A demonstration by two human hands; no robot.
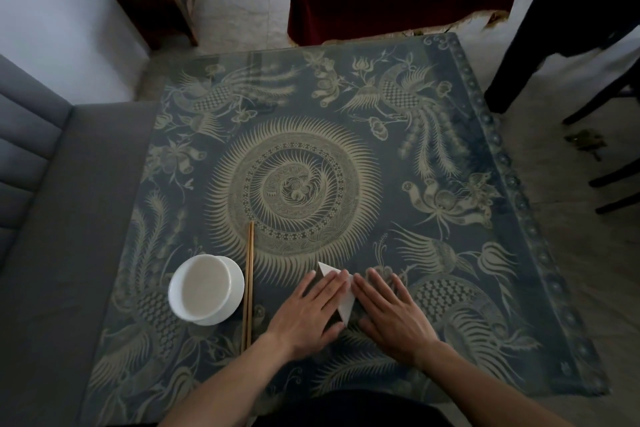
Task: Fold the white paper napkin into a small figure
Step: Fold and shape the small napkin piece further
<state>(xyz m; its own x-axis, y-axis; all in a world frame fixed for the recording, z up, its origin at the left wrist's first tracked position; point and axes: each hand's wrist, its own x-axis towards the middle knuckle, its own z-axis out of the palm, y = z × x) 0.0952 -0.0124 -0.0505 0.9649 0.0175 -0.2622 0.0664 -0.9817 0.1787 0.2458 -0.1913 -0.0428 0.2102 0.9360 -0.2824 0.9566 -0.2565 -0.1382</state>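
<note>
The white paper napkin (347,305) lies folded flat near the front edge of the table, a pointed tip showing at its far end and another at its near end. My left hand (313,310) rests flat on its left part, fingers stretched and close together. My right hand (388,308) lies flat on its right part, fingers spread slightly. Both palms press down and hide most of the paper; only a narrow white strip shows between them.
A white bowl on a saucer (205,289) stands left of my hands, with a pair of wooden chopsticks (248,282) beside it. The patterned blue cloth (450,149) covers the table. A grey bench (52,218) is at left, dark chair legs (609,180) at right.
</note>
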